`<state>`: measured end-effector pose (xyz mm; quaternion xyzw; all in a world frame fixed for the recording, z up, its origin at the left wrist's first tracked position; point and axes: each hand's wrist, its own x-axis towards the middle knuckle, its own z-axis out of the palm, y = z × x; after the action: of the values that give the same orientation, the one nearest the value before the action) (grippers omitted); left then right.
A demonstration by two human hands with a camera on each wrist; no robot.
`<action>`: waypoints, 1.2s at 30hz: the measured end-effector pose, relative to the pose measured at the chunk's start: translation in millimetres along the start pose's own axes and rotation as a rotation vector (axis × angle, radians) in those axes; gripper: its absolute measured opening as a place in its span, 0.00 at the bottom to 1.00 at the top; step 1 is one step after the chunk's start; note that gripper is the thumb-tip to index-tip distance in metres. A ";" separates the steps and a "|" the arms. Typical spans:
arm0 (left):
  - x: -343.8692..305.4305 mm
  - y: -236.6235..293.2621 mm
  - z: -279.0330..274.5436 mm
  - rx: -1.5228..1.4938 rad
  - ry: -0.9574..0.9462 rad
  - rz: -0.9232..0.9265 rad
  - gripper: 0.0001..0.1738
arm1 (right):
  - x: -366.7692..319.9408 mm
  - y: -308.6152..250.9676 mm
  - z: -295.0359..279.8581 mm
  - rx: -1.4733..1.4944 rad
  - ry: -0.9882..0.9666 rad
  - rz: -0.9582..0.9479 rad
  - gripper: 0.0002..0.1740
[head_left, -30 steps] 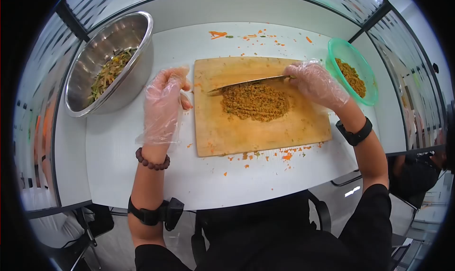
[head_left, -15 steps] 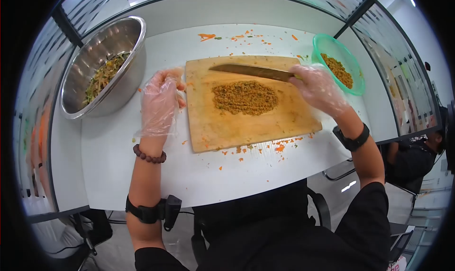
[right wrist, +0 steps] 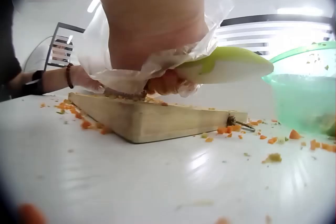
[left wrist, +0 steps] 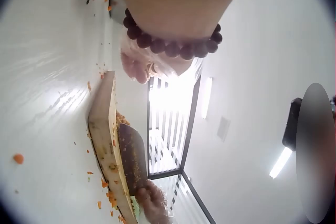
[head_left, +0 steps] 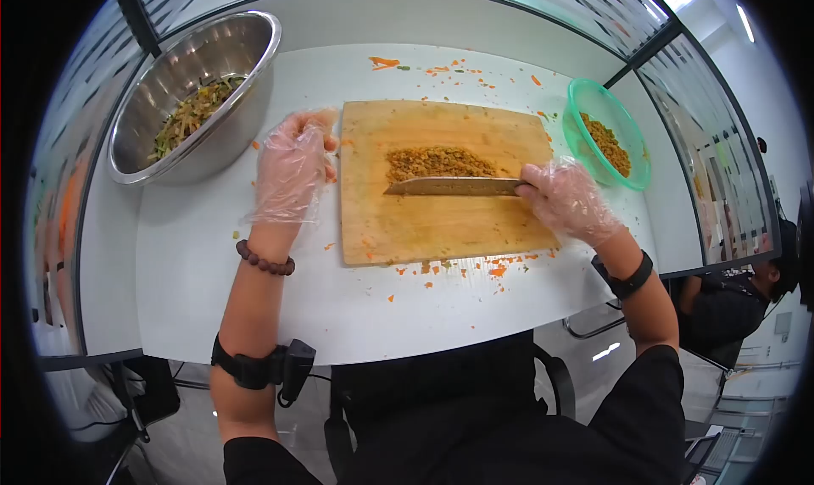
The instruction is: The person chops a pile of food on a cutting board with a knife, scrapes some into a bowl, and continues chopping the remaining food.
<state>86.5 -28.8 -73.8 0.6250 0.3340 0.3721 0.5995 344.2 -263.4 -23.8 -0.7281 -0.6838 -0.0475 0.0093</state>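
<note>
My right hand (head_left: 570,200), in a clear plastic glove, grips a knife (head_left: 462,186) whose blade lies along the near edge of a mound of minced brown food (head_left: 437,161) on the wooden cutting board (head_left: 449,231). In the right wrist view the knife's green and white handle (right wrist: 231,65) sticks out behind that hand. The gloved left hand (head_left: 292,167) rests beside the board's left edge with its fingers curled; whether they hold anything cannot be made out. The left wrist view shows the blade (left wrist: 132,155) upright against the board.
At the left stands a tilted steel bowl (head_left: 254,69) with shredded vegetables. A green plastic bowl (head_left: 577,112) with more mince is right of the board. Orange and green bits (head_left: 498,271) are scattered on the white table (head_left: 381,315). A seated person (head_left: 729,307) is beyond the right partition.
The knife has moved from above the mound to its near side, and the right hand has come nearer the body. The mound looks narrower. The left hand stays beside the board.
</note>
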 end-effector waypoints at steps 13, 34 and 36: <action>0.0 3.3 -1.3 0.025 0.014 -0.012 0.17 | 0.5 2.1 8.0 -0.010 -0.024 -0.141 0.09; 2.2 8.7 -11.9 -0.112 0.157 0.062 0.12 | -35.0 -109.7 -12.4 1.265 -0.221 0.372 0.32; 1.3 11.8 -11.0 -0.110 0.173 0.056 0.12 | -32.2 -129.8 -12.4 1.490 -0.303 0.471 0.37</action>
<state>77.3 -22.8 -61.9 0.5658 0.3461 0.4589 0.5912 212.2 -288.1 -20.8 -0.6542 -0.3573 0.5251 0.4106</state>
